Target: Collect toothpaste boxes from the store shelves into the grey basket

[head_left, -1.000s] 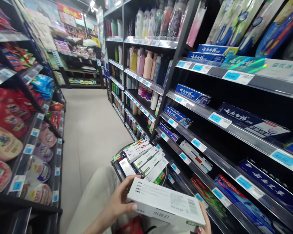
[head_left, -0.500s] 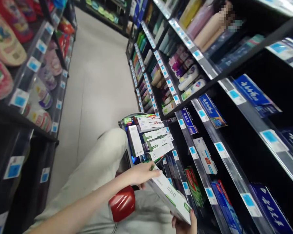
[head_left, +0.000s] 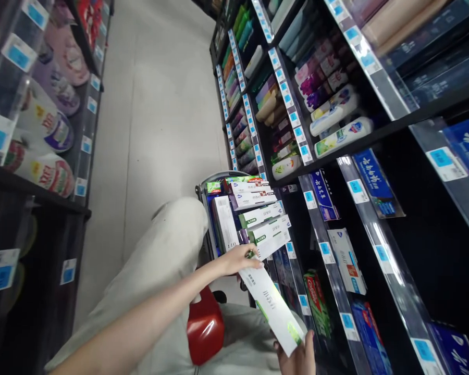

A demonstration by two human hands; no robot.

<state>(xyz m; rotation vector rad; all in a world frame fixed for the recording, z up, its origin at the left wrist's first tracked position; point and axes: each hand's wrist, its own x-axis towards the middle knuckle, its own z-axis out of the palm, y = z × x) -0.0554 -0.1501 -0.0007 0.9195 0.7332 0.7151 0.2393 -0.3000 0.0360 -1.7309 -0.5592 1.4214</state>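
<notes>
A long white toothpaste box (head_left: 271,306) with green print is held at both ends. My left hand (head_left: 240,259) grips its upper end with the thumb on top. My right hand (head_left: 297,357) holds the lower end at the bottom edge of the view, only partly visible. Just beyond the box stands a basket (head_left: 209,190) filled with several similar white and green boxes (head_left: 260,213). My light trouser leg (head_left: 168,255) is beside the basket.
Dark shelves on the right carry blue toothpaste boxes (head_left: 375,179), a red and green carton (head_left: 316,302) and bottles (head_left: 336,138). Shelves on the left hold round packs (head_left: 42,172). A red object (head_left: 204,328) lies by my knee. A pale aisle floor (head_left: 152,104) runs ahead.
The view has tipped down and toward the lower shelves. The white box has turned from lying flat across my lap to pointing lengthways, its upper end now near the basket.
</notes>
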